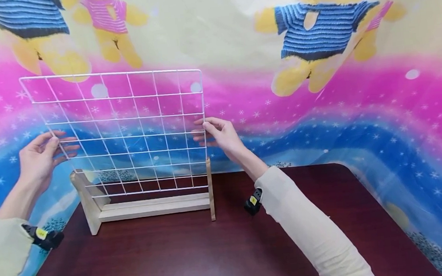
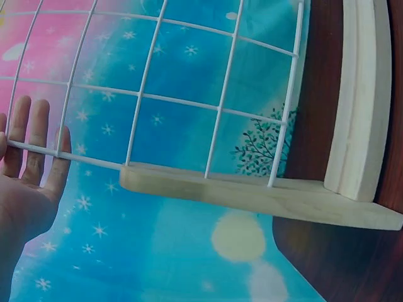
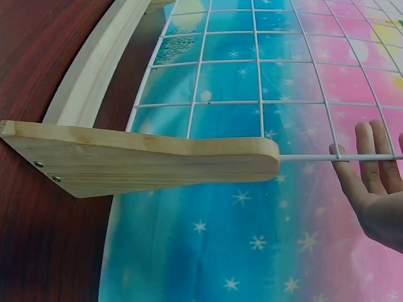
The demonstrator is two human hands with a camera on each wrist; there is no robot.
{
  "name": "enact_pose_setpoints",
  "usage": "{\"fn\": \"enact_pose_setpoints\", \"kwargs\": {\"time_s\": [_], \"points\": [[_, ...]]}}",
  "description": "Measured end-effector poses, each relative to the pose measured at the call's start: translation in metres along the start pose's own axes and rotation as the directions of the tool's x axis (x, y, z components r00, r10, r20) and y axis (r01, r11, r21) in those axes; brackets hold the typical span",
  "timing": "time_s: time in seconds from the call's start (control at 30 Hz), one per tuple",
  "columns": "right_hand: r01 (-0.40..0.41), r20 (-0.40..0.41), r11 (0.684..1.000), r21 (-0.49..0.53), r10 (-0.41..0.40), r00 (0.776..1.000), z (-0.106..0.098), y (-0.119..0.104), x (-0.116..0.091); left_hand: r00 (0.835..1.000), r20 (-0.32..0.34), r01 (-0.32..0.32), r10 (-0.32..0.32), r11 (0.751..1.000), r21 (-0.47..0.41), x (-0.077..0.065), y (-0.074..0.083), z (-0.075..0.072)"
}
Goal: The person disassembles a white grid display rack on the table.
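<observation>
A white wire grid panel (image 1: 139, 118) stands nearly upright in a pale wooden stand, its lower part between the left side piece (image 1: 85, 200) and the right side piece (image 1: 211, 192). My left hand (image 1: 35, 162) pinches the panel's left edge wire, thumb in front and fingers behind. On the opposite edge, my right hand (image 1: 223, 138) pinches the wire at about the same height. Both hands are above the wooden side pieces. In the left wrist view, that hand's fingers (image 2: 38, 138) show behind the edge wire. The right wrist view shows two screw heads low on the side piece (image 3: 189, 160).
A wooden crossbar (image 1: 153, 209) joins the side pieces near the dark red-brown table (image 1: 168, 258). Behind hangs a bright printed cloth (image 1: 248, 86) with bears and snowflakes. Small black devices with yellow labels sit at the left wrist (image 1: 43, 237) and right wrist (image 1: 253, 201).
</observation>
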State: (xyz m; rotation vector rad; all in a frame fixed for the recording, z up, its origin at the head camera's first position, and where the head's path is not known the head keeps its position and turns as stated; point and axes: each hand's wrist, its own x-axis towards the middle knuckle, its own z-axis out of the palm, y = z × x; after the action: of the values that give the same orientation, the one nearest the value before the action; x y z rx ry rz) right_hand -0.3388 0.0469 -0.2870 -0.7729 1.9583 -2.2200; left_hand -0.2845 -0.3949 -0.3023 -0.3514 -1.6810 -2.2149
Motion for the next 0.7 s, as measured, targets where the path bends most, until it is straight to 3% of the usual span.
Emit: {"fn": "enact_pose_setpoints", "kwargs": {"time_s": [0.53,0.7], "points": [[0.015,0.009,1.000,-0.002,-0.015,1.000,-0.003,-0.024,0.010,0.997,-0.080,0.021,-0.016,0.998,0.060,0.007,0.025,0.013],[0.032,0.012,0.999,-0.013,-0.032,0.999,-0.002,-0.027,0.010,0.998,-0.054,0.019,-0.017,0.999,0.049,0.009,0.029,0.011]]}}
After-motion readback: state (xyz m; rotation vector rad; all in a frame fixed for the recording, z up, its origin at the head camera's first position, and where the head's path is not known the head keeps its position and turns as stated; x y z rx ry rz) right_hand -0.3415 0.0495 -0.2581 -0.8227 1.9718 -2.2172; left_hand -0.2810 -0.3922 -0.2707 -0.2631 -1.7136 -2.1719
